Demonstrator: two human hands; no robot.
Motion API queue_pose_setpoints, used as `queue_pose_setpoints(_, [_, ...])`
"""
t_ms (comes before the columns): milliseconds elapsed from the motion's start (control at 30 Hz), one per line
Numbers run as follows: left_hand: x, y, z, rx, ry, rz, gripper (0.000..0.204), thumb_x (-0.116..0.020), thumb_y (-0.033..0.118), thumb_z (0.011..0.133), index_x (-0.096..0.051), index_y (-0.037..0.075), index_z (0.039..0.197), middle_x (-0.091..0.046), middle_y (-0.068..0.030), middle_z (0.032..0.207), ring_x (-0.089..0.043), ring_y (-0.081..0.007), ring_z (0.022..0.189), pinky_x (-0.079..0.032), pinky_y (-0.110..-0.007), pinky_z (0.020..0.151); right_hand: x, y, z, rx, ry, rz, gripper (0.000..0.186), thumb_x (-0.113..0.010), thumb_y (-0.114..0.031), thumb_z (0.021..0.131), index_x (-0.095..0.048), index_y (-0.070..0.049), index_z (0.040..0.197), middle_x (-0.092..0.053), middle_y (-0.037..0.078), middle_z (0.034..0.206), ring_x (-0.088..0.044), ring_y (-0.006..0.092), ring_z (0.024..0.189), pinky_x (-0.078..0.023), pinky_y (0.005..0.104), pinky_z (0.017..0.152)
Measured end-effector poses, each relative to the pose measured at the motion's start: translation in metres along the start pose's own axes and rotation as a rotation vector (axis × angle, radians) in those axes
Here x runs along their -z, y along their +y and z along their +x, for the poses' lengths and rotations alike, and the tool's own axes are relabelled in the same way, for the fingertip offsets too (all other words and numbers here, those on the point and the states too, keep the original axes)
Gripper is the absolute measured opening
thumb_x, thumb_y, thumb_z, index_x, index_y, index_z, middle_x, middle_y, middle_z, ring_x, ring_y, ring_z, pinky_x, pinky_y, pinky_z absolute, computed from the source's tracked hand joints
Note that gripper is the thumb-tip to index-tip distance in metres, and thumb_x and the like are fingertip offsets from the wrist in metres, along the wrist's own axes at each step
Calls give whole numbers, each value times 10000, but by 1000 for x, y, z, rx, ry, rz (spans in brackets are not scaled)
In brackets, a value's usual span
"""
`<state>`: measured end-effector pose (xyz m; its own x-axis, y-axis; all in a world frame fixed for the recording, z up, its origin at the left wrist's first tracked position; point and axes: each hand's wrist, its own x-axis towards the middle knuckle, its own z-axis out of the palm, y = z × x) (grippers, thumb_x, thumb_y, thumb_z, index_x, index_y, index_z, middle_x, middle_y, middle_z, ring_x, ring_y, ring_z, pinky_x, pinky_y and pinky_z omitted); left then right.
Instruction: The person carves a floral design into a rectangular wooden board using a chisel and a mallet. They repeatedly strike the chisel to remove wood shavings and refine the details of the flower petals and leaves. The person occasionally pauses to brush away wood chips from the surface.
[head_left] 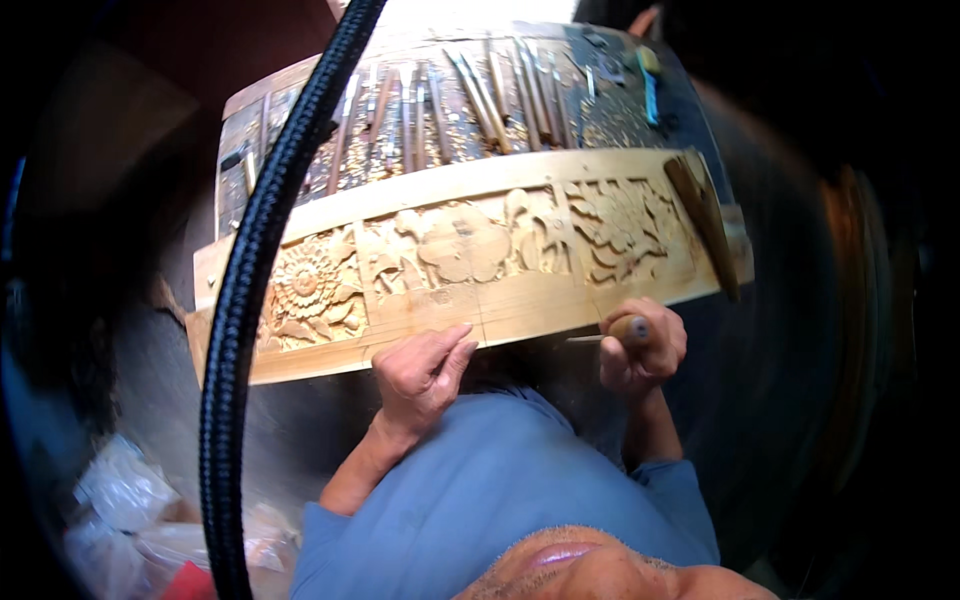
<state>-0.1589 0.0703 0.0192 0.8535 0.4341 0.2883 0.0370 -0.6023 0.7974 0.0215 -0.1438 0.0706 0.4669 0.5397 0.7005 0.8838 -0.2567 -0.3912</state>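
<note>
A long pale wooden board (430, 303), carved with flowers and leaves in framed panels, lies across the bench before me. At its near edge is my left hand (412, 378), closed, with thumb and forefinger together. Whether anything thin is between them is hidden. My right hand (645, 350) is wrapped round a carving chisel (629, 329), just off the board's near edge toward the right. The chisel's round wooden handle end faces up, and a thin strip, seemingly its blade, shows to the left of the fist. A dark wooden bar (703, 222) lies across the board's right end.
Behind the board, several carving chisels (407, 118) lie in a row on the chip-strewn bench (612, 125). A blue-handled brush (650, 90) is at the far right. Clear plastic bags (125, 490) sit at lower left. A thick black braided cable (262, 220) crosses the view at left.
</note>
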Motion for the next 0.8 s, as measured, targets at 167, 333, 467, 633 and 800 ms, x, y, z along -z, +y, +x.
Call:
queue_pose_setpoints(167, [15, -35, 6, -3, 159, 179, 127, -859, 63, 889, -830, 46, 1012, -748, -133, 759, -695, -297, 609, -520, -371, 566, -27, -1, 21, -139, 76, 122, 260, -748, -192, 1053, -673, 54, 1093, -764, 136, 927, -731, 163, 744, -562, 266, 676])
queue_pose_setpoints(333, [9, -60, 7, -9, 241, 195, 95, -847, 130, 917, -820, 70, 986, -714, -91, 716, -671, -268, 580, -499, -369, 544, -91, 3, 83, -235, 33, 378, 200, -746, -12, 1012, -686, 51, 1192, -776, 120, 1047, -771, 166, 853, -586, 265, 725])
queue_pose_setpoints(467, [6, -66, 2, -42, 236, 229, 90, -837, 142, 918, -812, 77, 974, -694, -80, 701, -650, -267, 568, -480, -385, 536, -169, 11, 138, -227, -10, 691, 218, -792, -46, 999, -723, 15, 1196, -799, 100, 1025, -791, 149, 872, -647, 282, 776])
queue_pose_setpoints(633, [3, -74, 3, -130, 273, 214, 120, -839, 153, 907, -790, 85, 993, -624, -49, 677, -638, -247, 578, -478, -380, 536, -251, 24, 188, -137, -147, 556, 237, -784, -234, 1031, -741, -67, 1193, -823, 113, 1061, -822, 225, 930, -689, 332, 828])
queue_pose_setpoints(800, [13, -72, 0, -101, 230, 285, 134, -825, 159, 910, -786, 83, 1014, -596, -55, 687, -623, -257, 593, -483, -388, 554, -301, 21, 207, -200, -327, 414, 275, -778, -237, 1045, -743, -60, 1253, -841, 95, 1060, -808, 152, 1003, -647, 289, 850])
